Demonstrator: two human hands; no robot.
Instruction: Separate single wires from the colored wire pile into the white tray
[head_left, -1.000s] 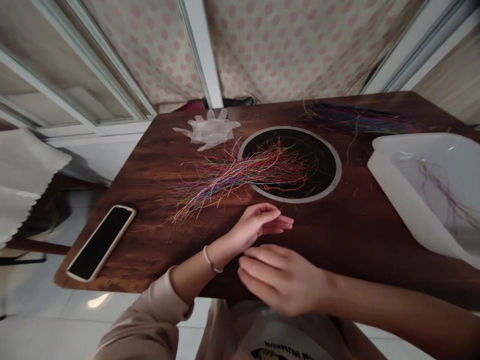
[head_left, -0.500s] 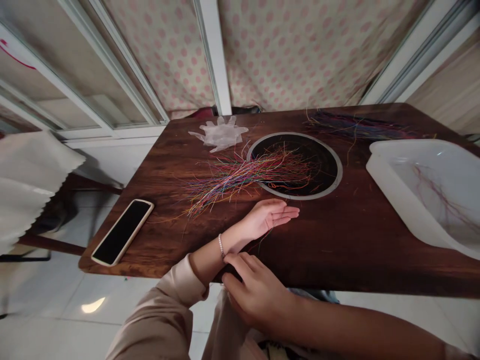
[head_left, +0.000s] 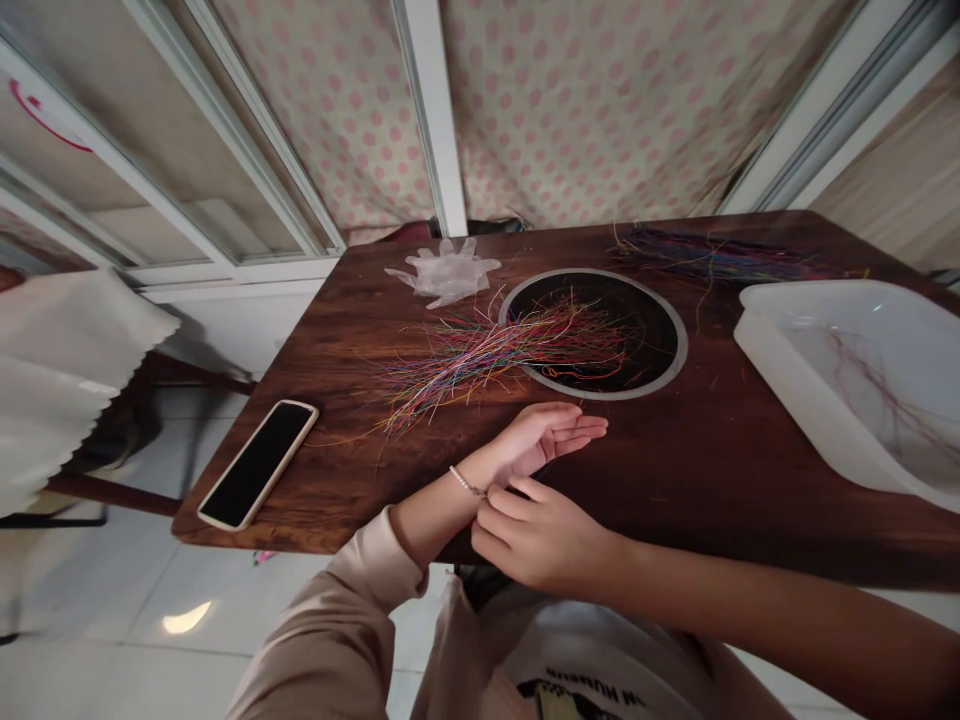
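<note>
My left hand [head_left: 551, 440] is held out above the table's near side, palm turned inward and fingers stretched, holding nothing. Around that wrist runs a beaded bracelet [head_left: 463, 481]. My right hand [head_left: 536, 530] is closed at the inner side of the wrist, its fingertips pinching the bracelet. Just beyond my hands lies a loose bundle of thin multicoloured wires [head_left: 480, 355]. Its right end spreads over a black round disc [head_left: 660, 335] with a grey rim.
A phone [head_left: 259, 465] lies at the table's left. Behind the wires is a clear plastic glove [head_left: 444, 272]. More wires [head_left: 720, 255] lie at the back right, beside a white tub [head_left: 795, 400] with a few strands inside. The wooden table [head_left: 675, 520] has a rounded front-left corner.
My right hand has moved up and right, its fingers now at the bracelet's inner side. The bracelet has shifted a little. The view has moved slightly; the wires lie as before.
</note>
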